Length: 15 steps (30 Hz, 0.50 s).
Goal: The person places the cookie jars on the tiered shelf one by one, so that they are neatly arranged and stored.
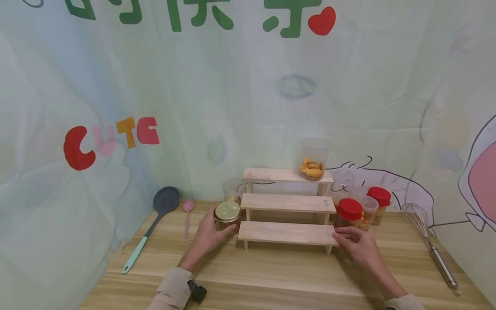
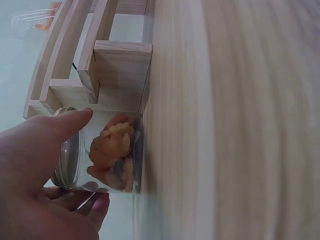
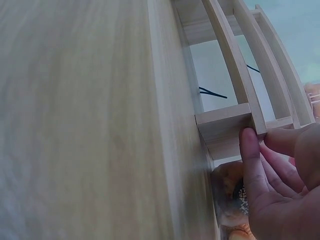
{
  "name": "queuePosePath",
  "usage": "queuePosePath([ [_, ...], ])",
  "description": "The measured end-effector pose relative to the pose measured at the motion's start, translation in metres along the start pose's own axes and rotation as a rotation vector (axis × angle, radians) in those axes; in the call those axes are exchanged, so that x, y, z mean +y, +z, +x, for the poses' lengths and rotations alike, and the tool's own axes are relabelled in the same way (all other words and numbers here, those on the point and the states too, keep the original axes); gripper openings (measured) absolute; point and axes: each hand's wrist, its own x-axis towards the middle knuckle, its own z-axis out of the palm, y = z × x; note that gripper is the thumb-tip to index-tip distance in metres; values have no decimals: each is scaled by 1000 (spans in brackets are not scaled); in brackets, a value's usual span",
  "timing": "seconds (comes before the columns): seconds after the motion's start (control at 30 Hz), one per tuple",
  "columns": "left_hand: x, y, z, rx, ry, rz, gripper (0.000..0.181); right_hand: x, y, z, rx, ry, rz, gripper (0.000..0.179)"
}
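My left hand (image 1: 208,236) grips a clear jar with a gold lid (image 1: 227,211), which stands on the table just left of a three-tier wooden rack (image 1: 286,232). In the left wrist view, orange-brown snack pieces (image 2: 112,142) lie inside the jar, and my thumb and fingers are round its upper part. My right hand (image 1: 358,249) pinches the right end of the rack's lowest shelf (image 3: 255,115) between thumb and fingers. A clear container with orange snacks (image 1: 312,165) stands on the top shelf, toward the right.
Jars with red lids (image 1: 350,209) and a clear container (image 1: 368,209) crowd the rack's right side. Another clear container (image 1: 234,189) stands behind the gold-lidded jar. A slotted turner (image 1: 165,200) and pink spoon (image 1: 187,207) lie left; a whisk (image 1: 438,254) lies right. Printed cloth (image 1: 232,107) hangs behind.
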Motion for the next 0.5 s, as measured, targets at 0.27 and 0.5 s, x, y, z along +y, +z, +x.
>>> queuePosePath([
  [0.27, 1, -1, 2, 22, -28, 36, 86, 0, 0, -1, 2, -1, -2, 42],
  [0.5, 4, -3, 0, 38, -38, 26, 85, 0, -1, 0, -14, -12, 29, 42],
])
